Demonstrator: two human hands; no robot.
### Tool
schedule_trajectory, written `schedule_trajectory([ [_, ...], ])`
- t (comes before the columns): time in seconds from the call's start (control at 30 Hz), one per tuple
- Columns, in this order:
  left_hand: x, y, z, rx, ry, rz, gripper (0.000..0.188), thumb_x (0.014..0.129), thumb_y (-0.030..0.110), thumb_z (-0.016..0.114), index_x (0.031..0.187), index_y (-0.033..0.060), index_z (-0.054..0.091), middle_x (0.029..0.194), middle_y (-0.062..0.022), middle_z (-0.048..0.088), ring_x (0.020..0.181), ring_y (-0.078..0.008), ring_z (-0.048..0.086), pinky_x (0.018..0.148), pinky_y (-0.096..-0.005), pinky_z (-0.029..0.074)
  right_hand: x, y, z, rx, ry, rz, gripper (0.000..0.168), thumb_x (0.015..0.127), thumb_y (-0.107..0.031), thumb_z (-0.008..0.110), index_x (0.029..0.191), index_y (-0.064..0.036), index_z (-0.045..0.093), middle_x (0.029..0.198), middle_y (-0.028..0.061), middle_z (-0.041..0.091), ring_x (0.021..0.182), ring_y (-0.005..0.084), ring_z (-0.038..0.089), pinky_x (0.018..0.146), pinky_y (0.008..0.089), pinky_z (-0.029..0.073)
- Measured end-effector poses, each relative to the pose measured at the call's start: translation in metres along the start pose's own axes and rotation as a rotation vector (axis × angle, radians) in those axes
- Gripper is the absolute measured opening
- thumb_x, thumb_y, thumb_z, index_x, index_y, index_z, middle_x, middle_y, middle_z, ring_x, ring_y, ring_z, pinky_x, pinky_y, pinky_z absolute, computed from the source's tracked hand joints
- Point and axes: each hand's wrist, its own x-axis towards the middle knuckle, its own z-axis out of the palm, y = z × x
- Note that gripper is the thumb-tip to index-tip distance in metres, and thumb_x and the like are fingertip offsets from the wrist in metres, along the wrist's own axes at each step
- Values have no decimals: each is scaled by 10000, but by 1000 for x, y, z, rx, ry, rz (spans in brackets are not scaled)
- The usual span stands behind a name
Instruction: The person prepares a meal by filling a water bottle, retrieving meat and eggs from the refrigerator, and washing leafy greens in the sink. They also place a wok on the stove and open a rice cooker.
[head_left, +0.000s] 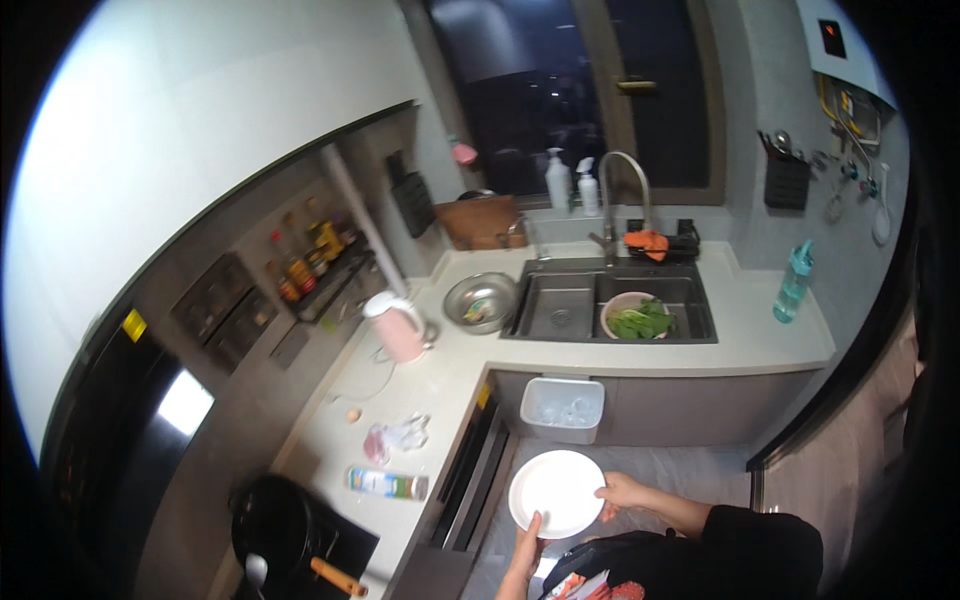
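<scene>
A round white plate (557, 491), with nothing on it, is held in front of my body above the floor. My left hand (528, 541) grips its near edge, the thumb lying over the rim. On the plate's right side my right hand (619, 495) pinches the rim, thumb on top and fingers below. Beyond the plate, a white bin (562, 431) with clear plastic inside hangs on the cabinet front under the sink.
Leafy greens (641, 320) fill a bowl in the dark sink (559, 300). Left of it stand a steel basin (480, 289) and a pink kettle (397, 332). An egg (352, 415), a plastic bag (397, 436) and a noodle-like packet (387, 484) lie near a black pan (270, 521).
</scene>
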Motion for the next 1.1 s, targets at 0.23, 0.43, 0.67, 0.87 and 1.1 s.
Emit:
schedule_trajectory([
  [0.23,128,68,42,-79,33,15,733,919,546,475,1432,50,305,1364,-156,482,1199,-298,534,886,-461,509,88,-77,-90,-92,21,39,372,985,-287,483,1105,62,522,774,173,682,593,201,677,502,283,535],
  [0.43,242,150,48,-104,10,-7,712,933,560,424,1415,44,337,1313,-154,535,1125,-272,594,759,-400,559,174,-113,-166,28,148,-156,374,978,-358,507,1045,3,579,806,121,681,636,172,672,543,262,524],
  [0.67,426,213,56,28,-113,-76,599,889,500,475,1323,88,457,1142,-86,611,908,-202,608,612,-319,477,233,-143,-252,56,231,-123,255,972,-253,547,1041,-10,584,877,108,686,749,172,686,658,269,551],
  [0.87,574,226,56,171,10,-56,540,802,549,525,1157,143,543,900,0,600,695,-121,523,526,-264,339,289,-185,-321,45,260,-66,268,975,-259,550,1058,-9,597,906,98,691,801,159,680,707,274,548],
  [1.1,624,291,73,45,137,21,741,789,528,510,1409,143,384,1317,-106,512,1127,-246,515,833,-379,434,419,-192,-426,-25,207,-55,182,958,-187,561,1017,-27,625,935,89,681,811,144,663,710,261,532],
])
